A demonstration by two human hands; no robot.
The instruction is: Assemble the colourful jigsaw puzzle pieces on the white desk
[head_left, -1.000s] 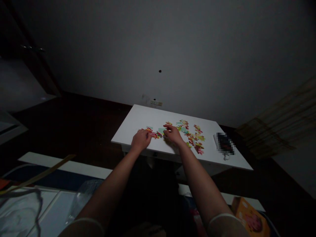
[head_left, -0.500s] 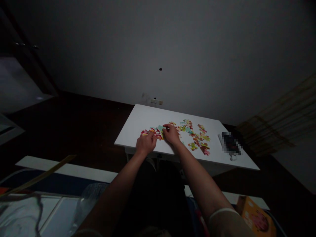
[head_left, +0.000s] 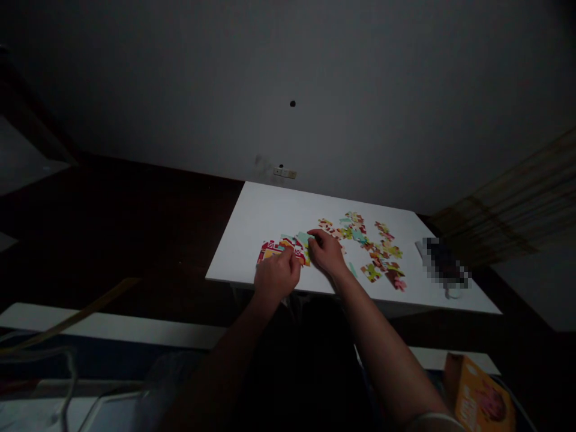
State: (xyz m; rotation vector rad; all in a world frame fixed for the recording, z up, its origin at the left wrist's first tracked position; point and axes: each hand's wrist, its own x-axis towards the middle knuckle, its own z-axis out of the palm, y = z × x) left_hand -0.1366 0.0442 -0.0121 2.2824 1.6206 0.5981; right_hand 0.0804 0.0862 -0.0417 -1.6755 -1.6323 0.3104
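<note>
Near the front edge of the white table lies a joined group of jigsaw puzzle pieces (head_left: 270,246) showing a red and yellow building. My left hand (head_left: 278,276) is closed, with its thumb and fingertips on the lower edge of this group. On the right side of the group, my right hand (head_left: 327,252) pinches a pale green puzzle piece (head_left: 303,237), which touches the group or lies right against it; I cannot tell whether it is locked in. Several loose puzzle pieces (head_left: 371,272) are spread over the table to the right of my right hand.
The white table (head_left: 265,207) stands before a grey wall with a socket (head_left: 285,173). A blurred-out dark object (head_left: 443,261) lies at the table's right end. An orange box (head_left: 481,396) sits at the lower right. A yellow strip (head_left: 105,300) crosses the lower left.
The camera view has shifted, so the table and hands appear slightly lower and nearer. Both hands stay at the joined puzzle pieces, with the right still at the pale green piece.
</note>
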